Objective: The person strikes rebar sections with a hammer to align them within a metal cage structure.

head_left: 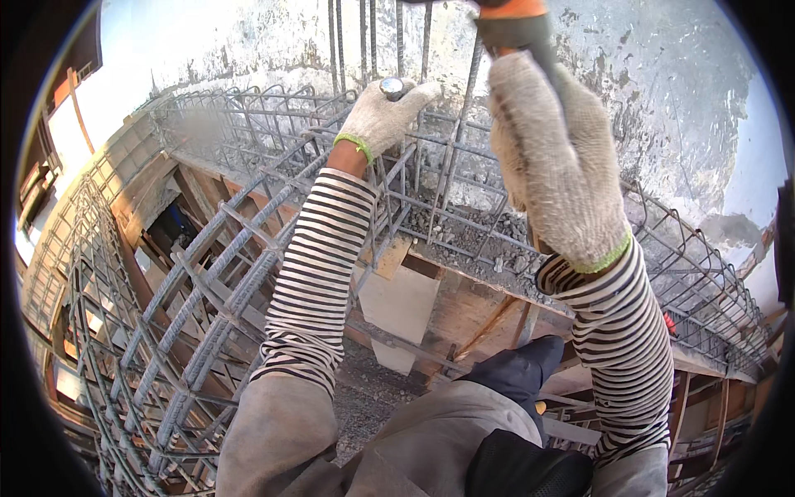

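My left hand [385, 114], in a pale knit glove with a green cuff, is closed around a metal bar [392, 86]. Only the bar's round shiny end shows above the fist; its shaft is hidden. It is held over the rebar cage [414, 153] along the wall. Raised at the upper right, my right hand [559, 157] wears a matching glove and grips a hammer [513, 31] with a dark and orange head, partly cut off by the upper edge. Beneath both hands, broken concrete rubble [476, 236] lies among the bars.
A weathered grey-white wall [654, 108] rises ahead, with upright rebars [373, 41] before it. Thick tied bars [219, 302] slope down at the left. Another cage [696, 265] continues right. Wooden formwork [476, 319] stands below the rubble, with an opening near my legs.
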The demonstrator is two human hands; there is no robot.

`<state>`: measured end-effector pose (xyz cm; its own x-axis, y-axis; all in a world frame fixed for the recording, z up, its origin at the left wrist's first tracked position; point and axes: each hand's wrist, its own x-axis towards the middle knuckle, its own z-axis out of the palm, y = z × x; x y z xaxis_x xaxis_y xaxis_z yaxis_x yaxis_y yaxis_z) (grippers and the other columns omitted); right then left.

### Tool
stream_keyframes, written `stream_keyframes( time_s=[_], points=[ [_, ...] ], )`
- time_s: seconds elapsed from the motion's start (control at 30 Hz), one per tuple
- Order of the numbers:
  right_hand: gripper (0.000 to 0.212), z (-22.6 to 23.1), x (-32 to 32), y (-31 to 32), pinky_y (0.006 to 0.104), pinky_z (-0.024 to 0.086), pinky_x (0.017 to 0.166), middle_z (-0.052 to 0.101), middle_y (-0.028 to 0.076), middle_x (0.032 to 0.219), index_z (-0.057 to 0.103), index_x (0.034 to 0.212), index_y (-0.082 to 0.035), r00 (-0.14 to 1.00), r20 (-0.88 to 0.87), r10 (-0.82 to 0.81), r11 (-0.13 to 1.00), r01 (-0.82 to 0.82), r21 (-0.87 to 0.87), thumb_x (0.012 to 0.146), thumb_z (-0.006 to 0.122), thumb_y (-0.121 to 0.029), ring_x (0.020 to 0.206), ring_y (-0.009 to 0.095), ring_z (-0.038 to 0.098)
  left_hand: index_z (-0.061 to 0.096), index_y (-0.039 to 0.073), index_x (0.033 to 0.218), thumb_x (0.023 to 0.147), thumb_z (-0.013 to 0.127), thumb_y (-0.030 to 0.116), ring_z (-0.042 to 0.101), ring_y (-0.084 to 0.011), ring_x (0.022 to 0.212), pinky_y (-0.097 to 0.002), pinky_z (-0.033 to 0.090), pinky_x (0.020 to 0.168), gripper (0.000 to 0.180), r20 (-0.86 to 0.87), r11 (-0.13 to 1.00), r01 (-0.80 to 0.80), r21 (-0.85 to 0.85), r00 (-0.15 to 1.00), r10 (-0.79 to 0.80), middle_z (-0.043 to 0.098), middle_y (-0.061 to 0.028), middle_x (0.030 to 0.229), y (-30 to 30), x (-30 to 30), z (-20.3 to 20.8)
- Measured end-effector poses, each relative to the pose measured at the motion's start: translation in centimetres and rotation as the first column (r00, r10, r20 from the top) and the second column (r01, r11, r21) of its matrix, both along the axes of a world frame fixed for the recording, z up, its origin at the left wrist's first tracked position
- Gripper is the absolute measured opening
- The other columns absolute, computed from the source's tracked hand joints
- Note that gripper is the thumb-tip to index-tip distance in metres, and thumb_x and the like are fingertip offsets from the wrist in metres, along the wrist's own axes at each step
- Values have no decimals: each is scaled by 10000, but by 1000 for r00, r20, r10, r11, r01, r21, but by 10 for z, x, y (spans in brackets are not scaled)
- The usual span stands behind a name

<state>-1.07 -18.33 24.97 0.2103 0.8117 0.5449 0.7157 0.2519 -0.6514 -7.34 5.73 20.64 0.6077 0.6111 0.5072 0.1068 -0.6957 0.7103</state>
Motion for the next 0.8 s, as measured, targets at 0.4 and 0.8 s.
stream_keyframes(
  time_s=[0.4,0.8],
  points=[
    [366,-70,70,-118,199,350,457,527,-25,698,612,1065,4,791,-528,-309,920,389,45,1010,597,-358,543,27,457,726,6,916,995,607,359,501,-55,562,-284,397,537,380,565,987,115,-107,824,-35,560,6,606,-22,36,-29],
    [422,-202,62,-191,225,332,363,462,0,581,533,936,-28,489,-800,-347,851,523,-50,1027,550,-440,384,73,406,535,60,608,670,753,107,559,-220,626,-315,455,610,231,207,738,167,653,899,-386,505,-55,600,-85,-2,-186]
  ],
)
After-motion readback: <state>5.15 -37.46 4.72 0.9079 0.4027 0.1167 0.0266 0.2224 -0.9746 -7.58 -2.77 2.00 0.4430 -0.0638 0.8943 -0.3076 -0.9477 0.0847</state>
